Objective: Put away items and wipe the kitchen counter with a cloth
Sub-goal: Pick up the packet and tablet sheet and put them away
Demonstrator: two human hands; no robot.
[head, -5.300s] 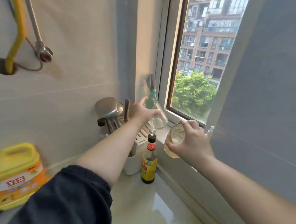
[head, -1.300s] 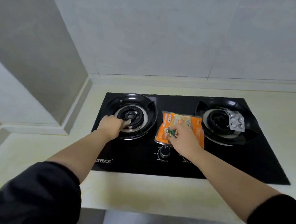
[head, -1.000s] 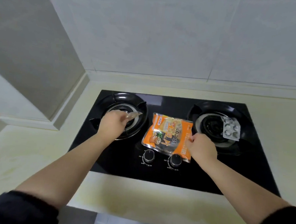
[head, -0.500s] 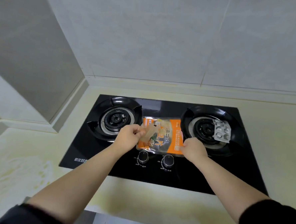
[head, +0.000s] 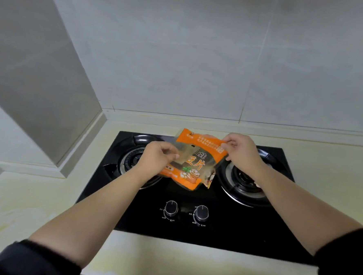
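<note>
the packet (head: 194, 159) is now lifted off the hob (head: 234, 232), tilted in the air above the middle (half a second ago it lay flat there). the left hand (head: 157, 157) pinches its left edge, and the right hand (head: 242, 153) pinches its top right corner.

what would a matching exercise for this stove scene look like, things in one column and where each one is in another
1 orange plastic food packet
2 right round black control knob
3 black glass gas hob
4 grey tiled wall

a set into the pale yellow counter
b pinched between left hand and right hand
c behind the counter
d on the hob's front strip

Pairs: 1-b, 2-d, 3-a, 4-c
</note>
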